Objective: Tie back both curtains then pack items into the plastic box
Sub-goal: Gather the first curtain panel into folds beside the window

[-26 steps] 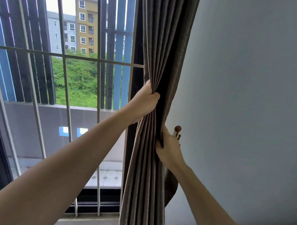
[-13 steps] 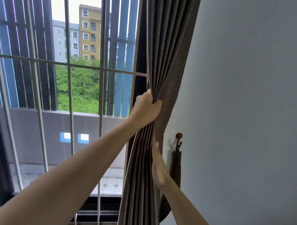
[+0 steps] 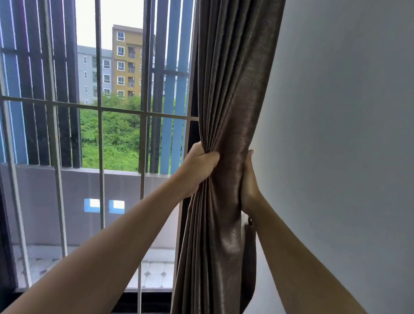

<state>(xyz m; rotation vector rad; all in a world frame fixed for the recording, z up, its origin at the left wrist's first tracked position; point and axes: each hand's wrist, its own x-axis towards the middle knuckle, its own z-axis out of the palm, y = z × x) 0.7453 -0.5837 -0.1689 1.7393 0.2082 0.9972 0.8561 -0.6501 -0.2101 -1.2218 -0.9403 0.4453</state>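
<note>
A brown curtain (image 3: 229,115) hangs bunched at the right edge of the window, next to the grey wall. My left hand (image 3: 198,168) grips its gathered folds from the window side. My right hand (image 3: 247,182) lies along the wall side of the bundle, with its fingers behind the fabric and out of sight. A matching tie-back strap (image 3: 249,258) hangs against the wall behind the curtain, just below my right wrist. The wall hook that holds it is almost hidden by my wrist. No plastic box is in view.
A barred window (image 3: 99,109) fills the left half, with dark vertical slats, trees and apartment blocks outside. The plain grey wall (image 3: 344,139) takes up the right half. A tiled balcony floor shows at the bottom.
My right hand has risen up the wall side of the curtain and now covers the hook. My left hand keeps its grip. The view has shifted slightly.
</note>
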